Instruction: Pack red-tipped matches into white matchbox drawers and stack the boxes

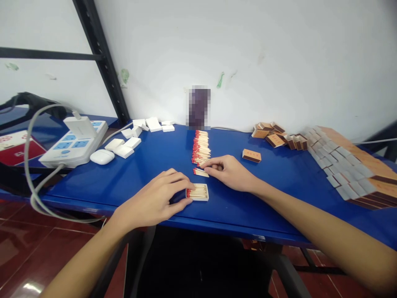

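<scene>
A small white matchbox tray (pixel 207 192) holding several red-tipped matches (pixel 197 191) lies near the table's front edge. My left hand (pixel 158 194) grips its left end, thumb at the near side and fingers at the far side. Just beyond the tray, my right hand (pixel 232 172) is closed, its fingertips pinching at a few matches (pixel 201 172) that lie apart from the pile. Behind them a long pile of matches (pixel 201 145) runs toward the wall, red heads to the left. An orange matchbox sleeve (pixel 251 155) lies to the right of the pile.
White trays (pixel 124 150) and a white rounded case (pixel 102 157) lie at the left on the blue table (pixel 161 149), beside a power strip (pixel 74 145) with cables. More sleeves (pixel 275 140) lie at the back right, beside a large stack of matchboxes (pixel 356 174).
</scene>
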The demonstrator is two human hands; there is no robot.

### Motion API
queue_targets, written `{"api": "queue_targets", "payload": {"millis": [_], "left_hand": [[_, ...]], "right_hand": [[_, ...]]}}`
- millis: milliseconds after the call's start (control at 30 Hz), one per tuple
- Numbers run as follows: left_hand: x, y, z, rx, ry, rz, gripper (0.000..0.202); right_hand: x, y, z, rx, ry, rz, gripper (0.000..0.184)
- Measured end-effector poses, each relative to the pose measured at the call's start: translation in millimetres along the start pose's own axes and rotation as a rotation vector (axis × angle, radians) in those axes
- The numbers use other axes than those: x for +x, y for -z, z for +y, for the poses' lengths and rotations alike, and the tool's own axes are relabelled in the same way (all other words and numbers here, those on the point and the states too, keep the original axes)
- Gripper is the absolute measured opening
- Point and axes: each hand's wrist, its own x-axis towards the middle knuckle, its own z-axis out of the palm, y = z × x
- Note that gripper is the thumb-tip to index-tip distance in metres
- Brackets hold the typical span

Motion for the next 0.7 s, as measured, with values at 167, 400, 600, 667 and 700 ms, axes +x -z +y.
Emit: {"api": "queue_targets", "payload": {"millis": [167, 400, 600, 667, 700], "left_hand": [[-0.3, 0.6, 0.3, -0.008, 0.009, 0.000, 0.021], [0.8, 1.3, 1.2, -0.019, 0.000, 0.005, 0.021], [0.1, 1.3, 0.9, -0.016, 0.003, 0.004, 0.021], [0.2, 1.2, 0.5, -0.015, 0.004, 0.001, 0.021], [0.3, 1.2, 0.3, -0.014, 0.004, -0.001, 0.022]], "right_hand": [[-0.1, -0.7, -0.7, -0.068, 0.015, -0.004, 0.031], [-2.1, -3.1, -2.3, -0.114, 0.038, 0.002, 0.031], [-6.5, -2.2, -3.5, -0.131, 0.122, -0.036, 0.028], [-8.0, -0.7, -4.7, -0.129, 0.165, -0.068, 0.026], [-8.6, 0.3, -5.6, -0.132, 0.182, -0.083, 0.025]]}}
